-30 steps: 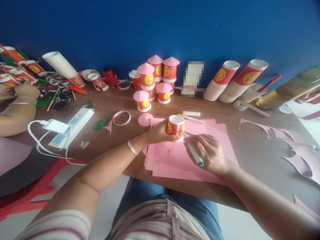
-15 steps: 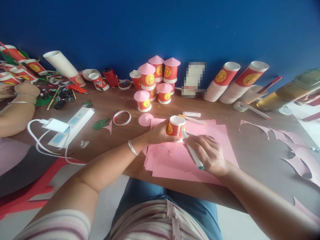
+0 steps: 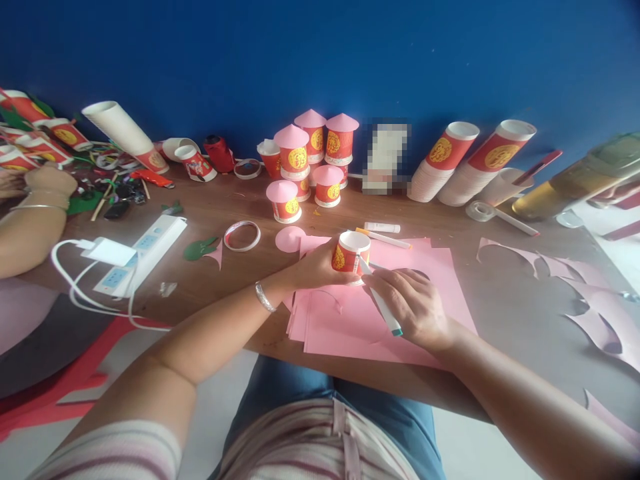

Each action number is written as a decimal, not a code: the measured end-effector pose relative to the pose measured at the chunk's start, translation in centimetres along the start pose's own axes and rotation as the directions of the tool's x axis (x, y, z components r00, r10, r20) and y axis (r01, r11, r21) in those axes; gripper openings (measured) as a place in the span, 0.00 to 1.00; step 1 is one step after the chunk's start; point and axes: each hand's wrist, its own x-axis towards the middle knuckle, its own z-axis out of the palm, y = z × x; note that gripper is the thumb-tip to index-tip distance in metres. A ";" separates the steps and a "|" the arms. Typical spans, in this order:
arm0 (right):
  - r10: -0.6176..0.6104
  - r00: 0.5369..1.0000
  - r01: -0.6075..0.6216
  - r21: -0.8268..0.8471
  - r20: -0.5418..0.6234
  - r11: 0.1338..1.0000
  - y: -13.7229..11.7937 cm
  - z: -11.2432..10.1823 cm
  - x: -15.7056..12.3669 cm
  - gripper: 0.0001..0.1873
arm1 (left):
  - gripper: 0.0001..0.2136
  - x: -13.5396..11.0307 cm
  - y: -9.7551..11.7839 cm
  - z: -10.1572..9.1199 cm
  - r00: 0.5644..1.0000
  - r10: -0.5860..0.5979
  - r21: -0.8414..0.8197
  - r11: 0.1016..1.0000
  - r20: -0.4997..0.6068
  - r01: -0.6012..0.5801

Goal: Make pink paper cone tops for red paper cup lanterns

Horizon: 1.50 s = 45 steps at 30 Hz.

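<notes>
Red paper cup (image 3: 341, 259): held above the pink sheets (image 3: 370, 327), mouth up, white inside.
Cone-topped cups (image 3: 295, 160): five in a group at the back, closed over with pink paper cones, insides hidden.
Leaning cup stacks (image 3: 443, 157): two at the back right, nested cup in cup.
Pale cup (image 3: 503, 185): to the right of the stacks, with a red pen (image 3: 537, 168) in it.
Bottle (image 3: 550, 187): at far right, holding amber liquid.
Left grip (image 3: 317, 265): closed around the red paper cup from its left side.
Right grip (image 3: 413, 303): closed on a white marker (image 3: 384, 308), slanted toward the cup's pale seam; contact hard to tell.
Tabletop (image 3: 270, 333): bounded by a blue wall (image 3: 320, 60) behind and a front edge just past the sheets; bare between the sheets and the pink offcuts (image 3: 623, 317) on the right.
Power strip (image 3: 117, 280): beyond the left forearm.
</notes>
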 end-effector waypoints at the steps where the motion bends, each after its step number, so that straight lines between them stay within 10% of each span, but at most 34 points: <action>1: -0.001 1.000 0.001 -0.003 0.001 1.000 0.0 0.0 0.0 0.19 | 0.16 0.0 0.0 0.0 1.000 0.000 -0.024 1.000 0.030 0.000; 45: -0.043 0.999 0.043 0.009 0.008 0.999 -1.1 1.0 -0.2 0.18 | 0.29 -0.4 -0.8 0.0 0.997 -0.040 0.134 0.990 -0.061 0.048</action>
